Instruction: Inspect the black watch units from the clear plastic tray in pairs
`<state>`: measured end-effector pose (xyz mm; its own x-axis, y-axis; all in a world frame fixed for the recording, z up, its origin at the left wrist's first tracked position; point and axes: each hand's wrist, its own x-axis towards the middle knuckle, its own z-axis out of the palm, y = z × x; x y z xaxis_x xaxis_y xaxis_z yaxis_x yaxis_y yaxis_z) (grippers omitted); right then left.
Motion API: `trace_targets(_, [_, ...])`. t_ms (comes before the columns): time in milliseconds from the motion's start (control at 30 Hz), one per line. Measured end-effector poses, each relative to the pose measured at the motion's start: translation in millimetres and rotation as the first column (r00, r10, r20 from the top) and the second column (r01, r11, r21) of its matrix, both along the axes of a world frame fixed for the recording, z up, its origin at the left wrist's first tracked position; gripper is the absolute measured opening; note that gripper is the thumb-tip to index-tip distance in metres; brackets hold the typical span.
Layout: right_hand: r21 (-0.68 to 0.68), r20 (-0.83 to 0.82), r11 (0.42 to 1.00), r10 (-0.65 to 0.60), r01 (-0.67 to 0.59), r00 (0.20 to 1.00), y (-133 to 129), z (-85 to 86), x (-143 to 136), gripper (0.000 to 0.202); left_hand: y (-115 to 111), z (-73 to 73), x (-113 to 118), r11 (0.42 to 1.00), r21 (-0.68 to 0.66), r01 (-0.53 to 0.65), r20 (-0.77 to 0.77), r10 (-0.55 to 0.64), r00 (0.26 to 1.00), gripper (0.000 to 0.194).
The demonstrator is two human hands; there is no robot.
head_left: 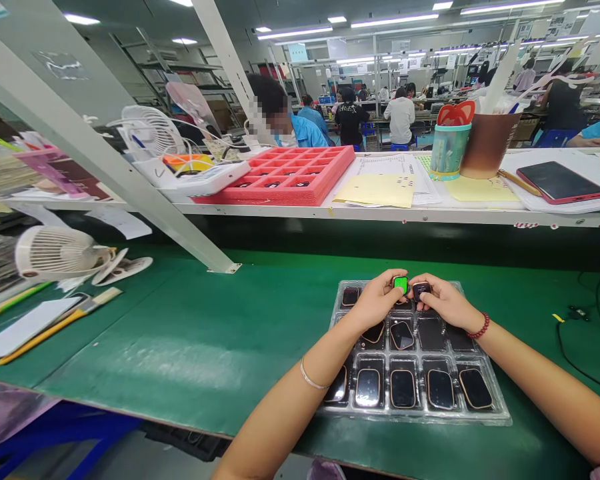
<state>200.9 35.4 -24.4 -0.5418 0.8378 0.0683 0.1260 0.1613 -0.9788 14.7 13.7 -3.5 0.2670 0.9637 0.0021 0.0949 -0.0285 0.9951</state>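
Observation:
My left hand (379, 299) is closed on a smartwatch (401, 285) whose screen glows bright green. Close beside it, my right hand (445, 301) grips another smartwatch (421, 290) with a dark screen bearing small light marks. Both are held above the far row of a clear plastic tray (497, 419) on the green bench. Strapless watch bodies with dark faces, such as the watch body (403, 389), lie in the tray's near row. In the middle row, a tilted watch body (401, 335) sits near a pocket (431, 333) with no watch visible. My hands and forearms cover parts of the tray.
A raised shelf (290, 211) crosses behind the bench, carrying a red divided tray (337, 177), papers, cups and a phone (563, 181). A slanted white post (180, 230) meets the bench. A small fan (55, 252) and brush (63, 327) lie left; a black cable (563, 353) right.

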Motion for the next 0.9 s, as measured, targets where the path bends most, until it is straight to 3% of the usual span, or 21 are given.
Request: trace_targets(900, [0.023, 0.004, 1.0, 0.012, -0.012, 1.0, 0.5, -1.3, 1.0, 0.026, 3.2, -7.6, -1.9, 0.999, 0.032, 0.009, -0.011, -0.008, 1.0, 0.039])
